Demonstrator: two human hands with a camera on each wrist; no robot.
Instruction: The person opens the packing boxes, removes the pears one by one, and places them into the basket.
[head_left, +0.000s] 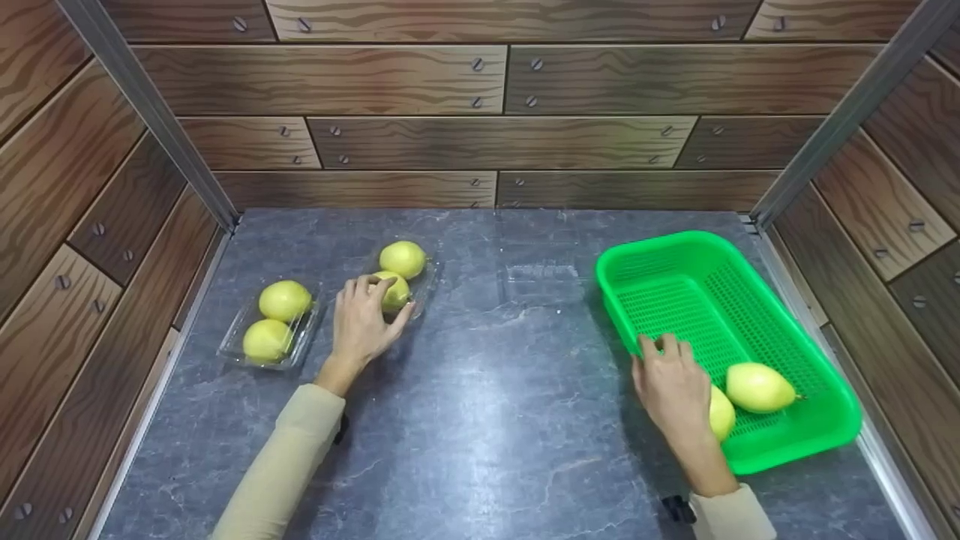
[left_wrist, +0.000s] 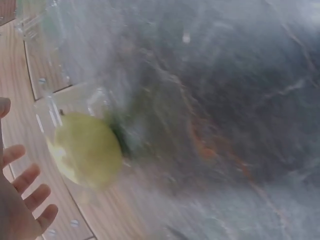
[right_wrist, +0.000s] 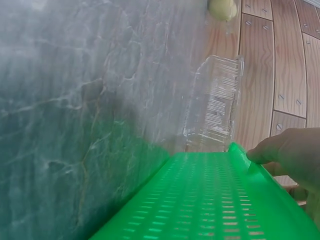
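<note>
Head view: by fruit count, the work looks roughly two-thirds through. Done, it seems: the left clear container (head_left: 304,337) on the table (head_left: 480,420) has two yellow fruits, an upper fruit (head_left: 285,301) and a lower fruit (head_left: 267,341), touching or nearly so; the middle clear container (head_left: 426,289) also has two, a far fruit (head_left: 403,259) and a near fruit (head_left: 398,295), the near one partly covered by the left hand (head_left: 363,319). Remaining: the right clear container (head_left: 541,273), with no fruit in it, and two fruits in the green basket (head_left: 709,241), a loose fruit (head_left: 759,388) and a half-hidden fruit (head_left: 722,416) partly behind the right arm. Left fingers are spread and released, loosely bent at the near fruit rather than wrapped round it; can't tell if they touch it. The near fruit looks as good as placed, maybe only wanting a nudge. Right hand (head_left: 671,386) grasps the basket's side rim, fingers curled over it, no fruit held. Likely still to do: the last pair into the right container. Can't tell whether the containers have lids, so closing steps can't be judged. Left wrist view blurry.
</note>
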